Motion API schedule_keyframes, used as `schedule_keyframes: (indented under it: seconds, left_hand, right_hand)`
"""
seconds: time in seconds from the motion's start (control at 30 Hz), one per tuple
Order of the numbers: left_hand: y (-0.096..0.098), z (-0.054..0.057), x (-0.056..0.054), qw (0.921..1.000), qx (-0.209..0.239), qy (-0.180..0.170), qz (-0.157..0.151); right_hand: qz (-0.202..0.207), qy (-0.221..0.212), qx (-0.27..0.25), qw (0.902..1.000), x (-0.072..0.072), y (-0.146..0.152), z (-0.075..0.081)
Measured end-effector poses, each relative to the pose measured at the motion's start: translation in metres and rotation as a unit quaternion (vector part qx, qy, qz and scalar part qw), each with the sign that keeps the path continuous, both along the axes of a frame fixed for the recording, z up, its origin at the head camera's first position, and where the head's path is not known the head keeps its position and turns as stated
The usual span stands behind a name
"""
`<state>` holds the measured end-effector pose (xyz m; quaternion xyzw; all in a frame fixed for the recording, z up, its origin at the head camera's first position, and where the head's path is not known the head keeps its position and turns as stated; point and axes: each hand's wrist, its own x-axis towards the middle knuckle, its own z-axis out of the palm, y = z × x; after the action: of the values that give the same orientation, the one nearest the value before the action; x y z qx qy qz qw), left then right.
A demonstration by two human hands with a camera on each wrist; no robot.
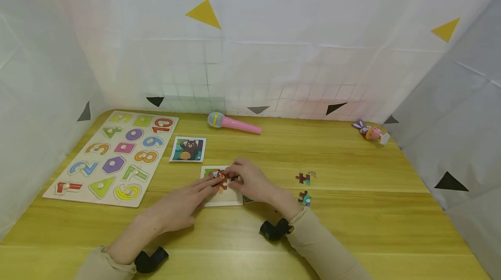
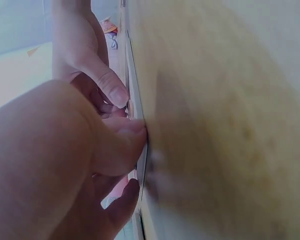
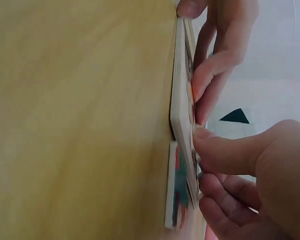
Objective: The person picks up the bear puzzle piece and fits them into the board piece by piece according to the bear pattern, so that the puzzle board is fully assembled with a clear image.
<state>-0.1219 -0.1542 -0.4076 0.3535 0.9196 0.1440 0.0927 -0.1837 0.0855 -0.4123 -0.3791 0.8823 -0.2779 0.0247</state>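
A shallow puzzle board [image 1: 225, 201] lies in the middle of the table, partly filled with brown bear pieces [image 1: 224, 184]. Across its left side reaches my left hand [image 1: 178, 206], fairly straight fingers pressing on the pieces and thumb by the near edge. My right hand [image 1: 252, 181] is bent over the board's right side; thumb and fingers pinch a small puzzle piece, mostly hidden by them. Beside the board's right edge, a colourful piece [image 3: 181, 182] lies on the table in the right wrist view. Two loose jigsaw pieces, one brown [image 1: 303, 178] and one brown-and-teal [image 1: 304, 198], lie farther right.
A bear picture card [image 1: 188, 149] lies behind the board. At left is a wooden number-and-shape board [image 1: 131, 165]. A pink toy microphone [image 1: 240, 125] lies at the back, a rabbit-eared toy [image 1: 372, 133] at the far right. White cloth walls [image 1: 274, 67] stand around the table.
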Motion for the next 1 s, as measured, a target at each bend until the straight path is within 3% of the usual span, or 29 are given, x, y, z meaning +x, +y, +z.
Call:
schedule_keyframes:
  seconds: [0.13,0.27,0.63,1.0]
  left_hand:
    - [0.0006,0.0007,0.0000,0.9993,-0.007,-0.032,0.019]
    - [0.0007,0.0009,-0.0005,0.9991,-0.007,-0.036,0.022]
    - [0.0001,0.0008,-0.0006,0.9997,0.005,-0.023,-0.005]
    - [-0.0007,0.0002,-0.0007,0.9996,0.002,-0.026,-0.012]
  right_hand:
    - [-0.040,-0.014,0.001,0.9991,-0.0021,0.0028,-0.0005]
    - [-0.065,-0.015,0.017,0.9976,-0.0036,0.0054,-0.0012]
    - [-0.044,0.021,0.027,0.9984,-0.0033,0.0073,-0.0007]
    - [-0.043,-0.003,0.025,0.9988,-0.0047,0.0103,-0.0001]
